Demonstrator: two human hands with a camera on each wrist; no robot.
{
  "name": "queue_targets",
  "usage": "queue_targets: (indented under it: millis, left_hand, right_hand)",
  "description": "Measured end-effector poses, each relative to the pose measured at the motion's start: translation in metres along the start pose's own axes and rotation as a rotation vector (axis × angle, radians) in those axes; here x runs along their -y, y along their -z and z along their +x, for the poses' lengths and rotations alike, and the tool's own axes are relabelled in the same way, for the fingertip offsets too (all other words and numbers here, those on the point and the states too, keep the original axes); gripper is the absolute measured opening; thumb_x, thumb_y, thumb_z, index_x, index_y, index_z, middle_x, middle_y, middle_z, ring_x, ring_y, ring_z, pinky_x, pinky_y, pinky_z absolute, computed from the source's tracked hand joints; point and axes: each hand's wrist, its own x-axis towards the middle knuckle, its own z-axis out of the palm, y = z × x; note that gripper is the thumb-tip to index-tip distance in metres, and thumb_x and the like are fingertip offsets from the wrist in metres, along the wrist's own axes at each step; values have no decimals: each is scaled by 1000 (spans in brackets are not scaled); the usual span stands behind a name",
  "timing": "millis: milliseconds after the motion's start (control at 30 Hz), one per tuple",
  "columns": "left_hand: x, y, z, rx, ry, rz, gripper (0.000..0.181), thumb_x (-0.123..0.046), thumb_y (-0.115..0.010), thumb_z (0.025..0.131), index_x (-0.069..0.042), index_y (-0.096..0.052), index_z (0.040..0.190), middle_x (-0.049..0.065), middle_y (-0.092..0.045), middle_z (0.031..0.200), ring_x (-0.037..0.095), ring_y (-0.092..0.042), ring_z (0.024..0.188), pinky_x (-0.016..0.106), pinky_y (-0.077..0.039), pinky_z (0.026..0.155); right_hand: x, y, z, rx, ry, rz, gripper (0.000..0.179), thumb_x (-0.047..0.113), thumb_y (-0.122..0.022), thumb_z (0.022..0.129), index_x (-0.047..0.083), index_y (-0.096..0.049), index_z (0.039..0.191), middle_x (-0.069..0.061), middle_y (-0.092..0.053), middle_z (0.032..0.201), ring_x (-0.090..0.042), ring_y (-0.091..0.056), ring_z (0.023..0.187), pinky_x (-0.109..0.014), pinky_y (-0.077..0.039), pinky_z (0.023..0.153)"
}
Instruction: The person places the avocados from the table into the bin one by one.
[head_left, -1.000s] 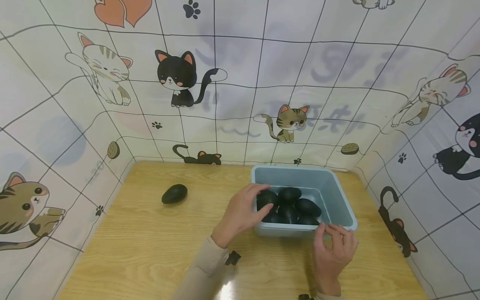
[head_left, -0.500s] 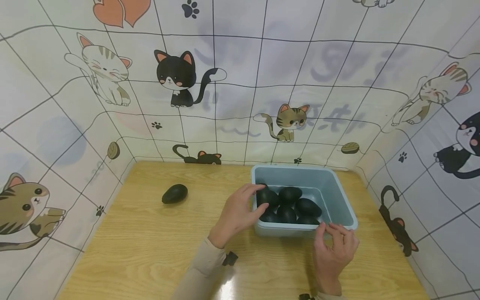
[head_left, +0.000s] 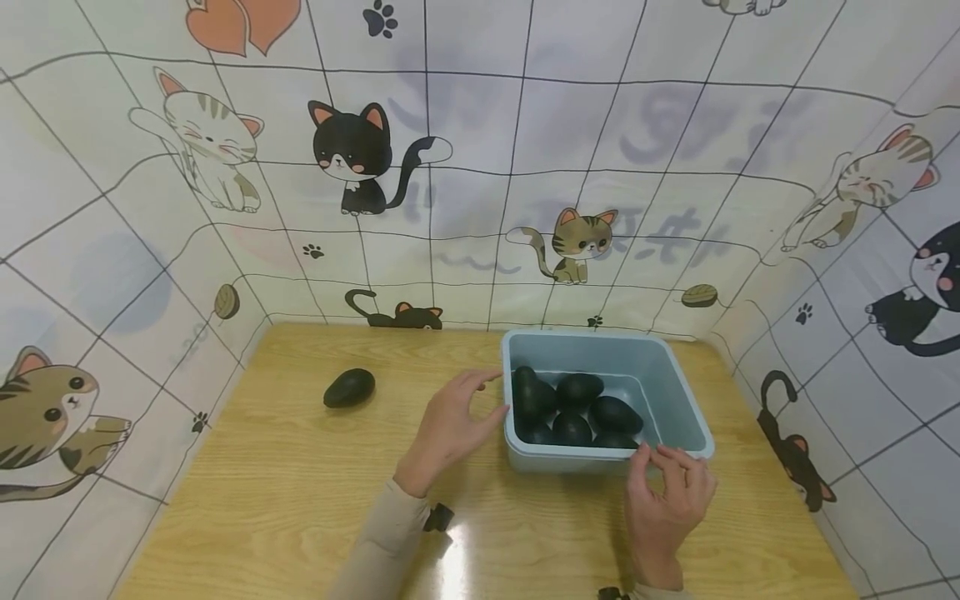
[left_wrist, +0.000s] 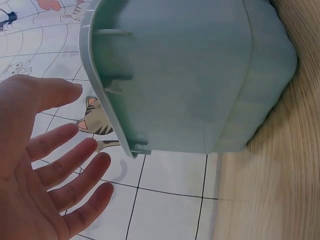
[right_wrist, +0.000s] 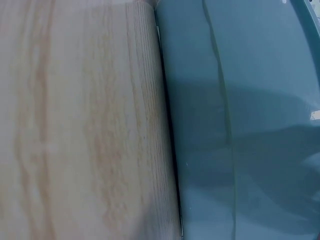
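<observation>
My left hand [head_left: 448, 427] is beside the left rim of a light blue plastic bin [head_left: 573, 461], empty, fingers spread and gently bent. In the left wrist view that hand [left_wrist: 50, 155] faces the bin's outer side wall [left_wrist: 175, 85]. Several dark avocados [head_left: 615, 415] lie in the bin's left half, one of them [head_left: 532, 395] against the left wall. My right hand [head_left: 667, 508] holds the front rim near the right corner between thumb and fingers. The right wrist view shows only the bin's wall [right_wrist: 240, 115] and the table, with the hand out of sight.
A single avocado [head_left: 349, 388] lies on the wooden table [head_left: 300, 492], well left of the bin. Walls covered in cat-print sheeting [head_left: 480, 200] enclose the table at the back and both sides.
My left hand has let go of an avocado at the bin's left wall and drawn back left over the rim. The right hand keeps its place on the rim.
</observation>
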Motion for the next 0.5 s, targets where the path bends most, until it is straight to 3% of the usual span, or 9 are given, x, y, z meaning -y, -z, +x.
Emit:
queue_targets:
  millis: [500]
  left_hand:
    - [11, 6, -3, -35, -13, 33, 48, -30, -80, 95, -14, -69, 140, 5, -72, 134, 24, -71, 113, 43, -60, 92]
  right_hand:
    - [2, -2, 1, -20, 0, 4, 14, -1, -78, 84, -11, -71, 76, -28, -67, 89, -46, -57, 89, -27, -33, 109]
